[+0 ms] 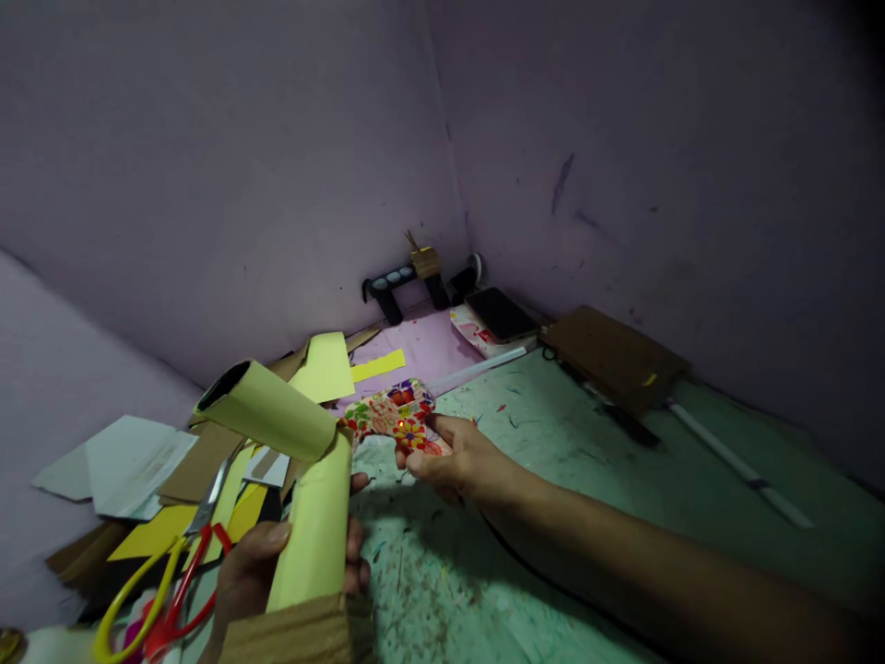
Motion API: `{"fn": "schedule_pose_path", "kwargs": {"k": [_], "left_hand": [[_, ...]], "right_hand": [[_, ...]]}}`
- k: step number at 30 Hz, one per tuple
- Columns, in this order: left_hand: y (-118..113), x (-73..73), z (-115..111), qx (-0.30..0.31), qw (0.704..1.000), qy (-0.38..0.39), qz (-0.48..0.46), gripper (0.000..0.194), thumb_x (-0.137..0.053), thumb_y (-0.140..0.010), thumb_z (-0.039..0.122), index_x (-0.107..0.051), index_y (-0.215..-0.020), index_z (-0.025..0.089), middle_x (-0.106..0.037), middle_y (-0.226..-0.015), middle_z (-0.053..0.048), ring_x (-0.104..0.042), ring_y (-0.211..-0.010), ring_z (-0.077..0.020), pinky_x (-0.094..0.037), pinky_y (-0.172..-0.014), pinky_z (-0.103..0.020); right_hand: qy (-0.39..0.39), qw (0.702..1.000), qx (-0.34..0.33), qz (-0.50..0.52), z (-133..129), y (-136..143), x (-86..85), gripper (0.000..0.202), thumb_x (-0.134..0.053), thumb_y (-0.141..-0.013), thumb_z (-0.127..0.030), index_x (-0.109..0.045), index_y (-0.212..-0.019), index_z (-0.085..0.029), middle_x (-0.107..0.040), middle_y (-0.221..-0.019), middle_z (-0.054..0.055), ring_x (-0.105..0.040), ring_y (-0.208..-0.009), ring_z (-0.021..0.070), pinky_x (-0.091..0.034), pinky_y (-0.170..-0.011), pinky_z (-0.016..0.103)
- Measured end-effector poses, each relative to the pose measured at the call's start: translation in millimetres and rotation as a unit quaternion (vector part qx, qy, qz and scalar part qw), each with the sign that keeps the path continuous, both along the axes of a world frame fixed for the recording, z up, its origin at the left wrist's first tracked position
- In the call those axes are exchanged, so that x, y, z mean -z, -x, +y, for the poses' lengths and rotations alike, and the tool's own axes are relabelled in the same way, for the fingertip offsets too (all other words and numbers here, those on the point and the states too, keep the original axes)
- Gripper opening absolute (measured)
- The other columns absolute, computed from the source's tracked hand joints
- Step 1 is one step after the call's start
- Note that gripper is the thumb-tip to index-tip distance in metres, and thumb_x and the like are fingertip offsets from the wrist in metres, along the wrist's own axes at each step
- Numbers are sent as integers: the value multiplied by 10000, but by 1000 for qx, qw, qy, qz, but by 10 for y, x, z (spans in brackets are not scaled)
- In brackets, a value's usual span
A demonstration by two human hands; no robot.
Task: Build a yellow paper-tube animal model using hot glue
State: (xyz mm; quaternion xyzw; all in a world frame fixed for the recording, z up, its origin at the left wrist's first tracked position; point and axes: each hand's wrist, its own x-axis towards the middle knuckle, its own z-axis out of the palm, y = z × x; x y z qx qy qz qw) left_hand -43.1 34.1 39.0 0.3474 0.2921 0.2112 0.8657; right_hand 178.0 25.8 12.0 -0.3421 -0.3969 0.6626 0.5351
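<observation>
My left hand point(259, 558) is wrapped around a yellow paper tube point(314, 530), with its thumb in front and fingertips showing on the far side. A second yellow tube point(269, 406) lies slantwise across the top of the first, its dark open end facing left. Brown corrugated cardboard point(294, 632) wraps the bottom of the held tube. My right hand point(460, 456) grips a flower-patterned glue gun point(397, 415) by its handle. The gun's nozzle points left at the joint where the tubes meet. A dark cord runs from below the right hand.
Scissors point(183, 581) with red and yellow handles lie at left over scraps of paper and cardboard. At the back are a phone point(501, 314) and a black holder point(394, 281). A brown board point(612, 355) and a white stick point(739, 466) lie at right.
</observation>
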Motion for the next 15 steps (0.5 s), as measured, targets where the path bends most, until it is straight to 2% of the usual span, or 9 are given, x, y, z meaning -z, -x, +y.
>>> {"fn": "schedule_pose_path", "kwargs": {"k": [4,8,15], "left_hand": [[17,14,10,13,1000,-7,-24,527,-634,-672,414,-633,-1178,265,-703,-868,-56,-651,-760,-200,-451,-802,-314],[24,25,10,21,999,-18,-22,556,-628,-685,419,-598,-1220,269,-700,-883,-57,-647,-807,-217,-458,-767,-305],[-11,28,-17,-5,1000,-5,-26,597,-667,-645,396,-613,-1211,215,-707,-835,-73,-652,-713,-202,-465,-763,-312]], "right_hand": [[-6,1000,8,5,-44,-10,-52,210,-636,-582,-280,-556,-739,-166,-504,-597,-59,-307,-422,41,-197,-397,210],[-3,1000,7,2,-29,-8,-51,187,-631,-585,-271,-540,-711,-167,-463,-560,-73,-295,-426,42,-198,-411,210],[-16,1000,7,-14,-3,-11,-50,172,-622,-594,-269,-540,-713,-175,-458,-560,-69,-319,-446,54,-233,-426,207]]}}
